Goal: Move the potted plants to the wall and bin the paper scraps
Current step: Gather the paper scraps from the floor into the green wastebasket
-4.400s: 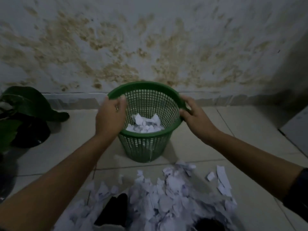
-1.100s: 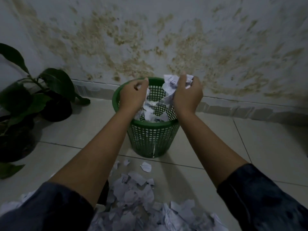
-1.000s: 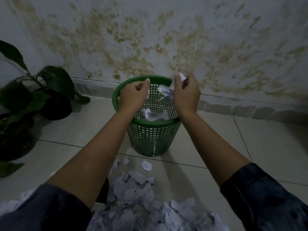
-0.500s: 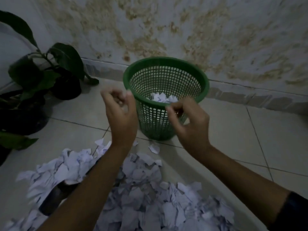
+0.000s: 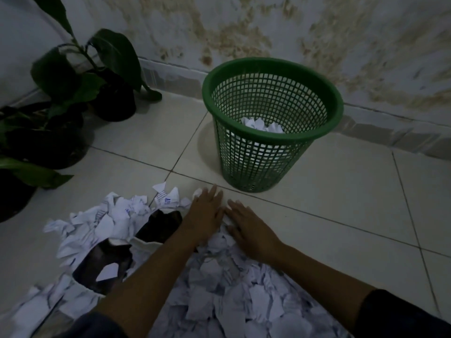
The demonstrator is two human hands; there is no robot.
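A green mesh bin (image 5: pixel 271 152) stands on the tiled floor by the stained wall, with white paper scraps (image 5: pixel 262 125) lying inside. In front of it a wide heap of torn paper scraps (image 5: pixel 219 296) covers the floor. My left hand (image 5: pixel 205 215) and my right hand (image 5: pixel 249 228) lie side by side, fingers straight, flat on the far edge of the heap, a short way before the bin. Potted plants (image 5: pixel 73 93) in dark pots stand at the left against the wall.
The stained wall (image 5: pixel 268 28) with its tiled skirting runs across the back. A dark object (image 5: pixel 122 250) lies half buried in the scraps at the lower left. Bare floor tiles (image 5: pixel 353 203) stretch to the right of the heap.
My hands dropped their scraps into the bin, drew back from its rim and came down flat onto the heap on the floor. The view has tilted downward.
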